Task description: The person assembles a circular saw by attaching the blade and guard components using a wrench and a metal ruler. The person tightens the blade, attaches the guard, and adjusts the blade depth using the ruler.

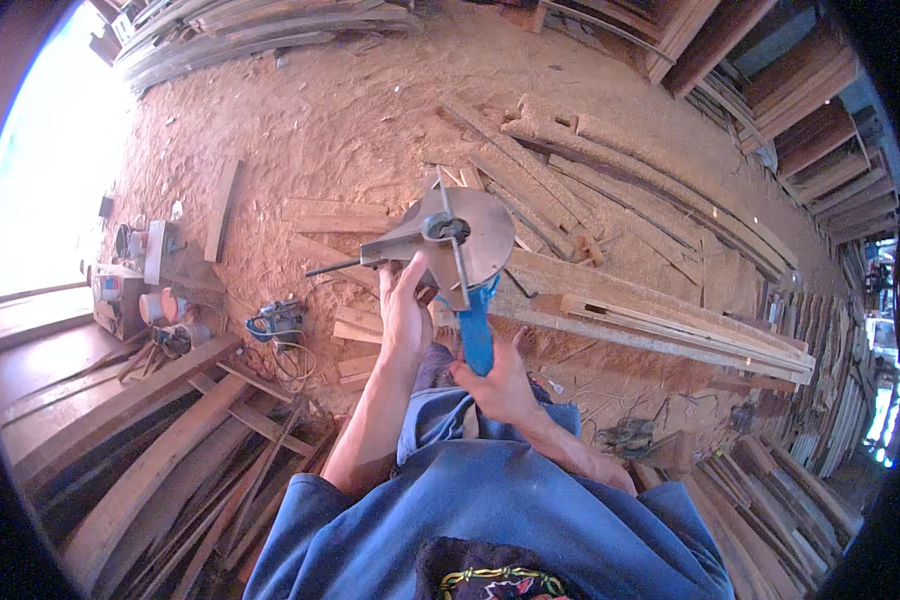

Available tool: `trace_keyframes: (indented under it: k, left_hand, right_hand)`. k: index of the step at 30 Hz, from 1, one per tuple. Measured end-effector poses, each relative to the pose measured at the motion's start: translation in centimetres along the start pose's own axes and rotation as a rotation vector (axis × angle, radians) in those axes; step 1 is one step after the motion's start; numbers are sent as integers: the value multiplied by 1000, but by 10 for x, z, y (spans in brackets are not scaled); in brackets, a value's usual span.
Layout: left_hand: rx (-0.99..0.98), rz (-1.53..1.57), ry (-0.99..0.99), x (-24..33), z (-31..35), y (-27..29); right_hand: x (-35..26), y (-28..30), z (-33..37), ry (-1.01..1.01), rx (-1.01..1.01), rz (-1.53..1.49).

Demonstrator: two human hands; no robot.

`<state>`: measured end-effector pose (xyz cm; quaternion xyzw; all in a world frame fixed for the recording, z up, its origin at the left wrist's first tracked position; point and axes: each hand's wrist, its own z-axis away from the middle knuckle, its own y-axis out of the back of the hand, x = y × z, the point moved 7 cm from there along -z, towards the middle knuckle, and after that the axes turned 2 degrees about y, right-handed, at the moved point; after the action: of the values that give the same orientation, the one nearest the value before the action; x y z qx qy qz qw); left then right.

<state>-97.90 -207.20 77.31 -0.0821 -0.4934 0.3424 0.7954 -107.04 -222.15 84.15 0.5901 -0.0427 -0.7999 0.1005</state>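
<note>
Between my hands, in front of my body, is a tool with a blue handle and a grey, round metal plate. A narrow metal bar crosses the plate past a dark hub. One flat side of the metal reaches left, and a thin dark rod sticks out beyond it. My left hand grips the tool's metal side from below, its fingers partly hidden under it. Wrapped round the blue handle, lower down, is my right hand. The exact kind of tool I cannot make out.
Long planks lie on the sawdust-covered ground ahead and to the right. A blue power tool with a pale cord rests at left, near several containers. Timber stacks fill the lower left; shelved boards stand far right.
</note>
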Motion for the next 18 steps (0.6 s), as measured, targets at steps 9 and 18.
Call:
trace_keyframes:
  k: [9, 18]
  left_hand:
    - [-737, -886, -234, -61, -61, 35]
    - [-430, -869, -311, -58, -11, 41]
  right_hand:
    - [11, 9, 5, -59, -45, -59]
    - [15, 11, 4, -53, -1, -94]
